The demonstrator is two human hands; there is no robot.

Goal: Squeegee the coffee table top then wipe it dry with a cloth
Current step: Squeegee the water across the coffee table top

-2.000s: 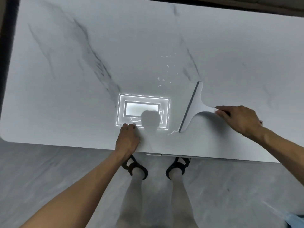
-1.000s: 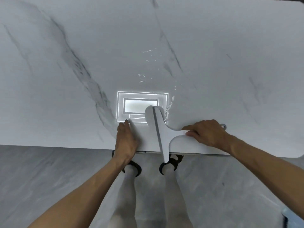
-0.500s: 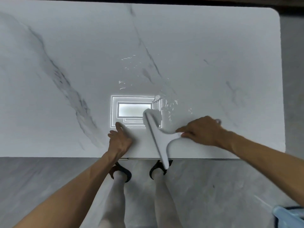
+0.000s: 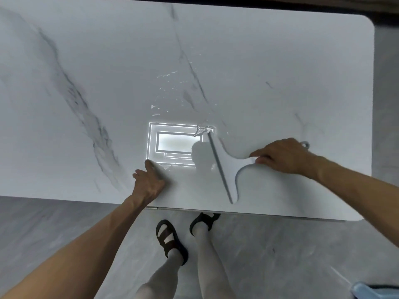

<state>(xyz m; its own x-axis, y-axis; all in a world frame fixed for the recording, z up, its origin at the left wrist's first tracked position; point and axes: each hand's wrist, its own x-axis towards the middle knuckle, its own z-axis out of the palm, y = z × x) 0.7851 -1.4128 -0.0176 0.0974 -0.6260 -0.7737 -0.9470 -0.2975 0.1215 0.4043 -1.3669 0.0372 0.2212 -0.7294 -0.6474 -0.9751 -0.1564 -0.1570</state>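
A white marble coffee table top [image 4: 280, 61] with grey veins fills the upper view. My right hand [image 4: 282, 156] grips the handle of a white squeegee [image 4: 228, 167], whose blade runs from near the front edge up towards the table's middle. Water droplets [image 4: 170, 83] and a small pool at the blade's far tip glisten on the top. My left hand [image 4: 149, 182] rests on the table near the front edge, fingers straight, left of the squeegee. No cloth is in view.
A ceiling light's bright rectangular reflection [image 4: 174, 143] shows on the top between my hands. My sandalled feet [image 4: 170, 240] stand on the grey floor just below the front edge. A light blue object [image 4: 375, 291] pokes in at the bottom right corner.
The squeegee swept left to the front edge beside my left hand, then shifted back right with its blade on the table. My left hand's fingers straightened. The view moved right, showing the table's right end.
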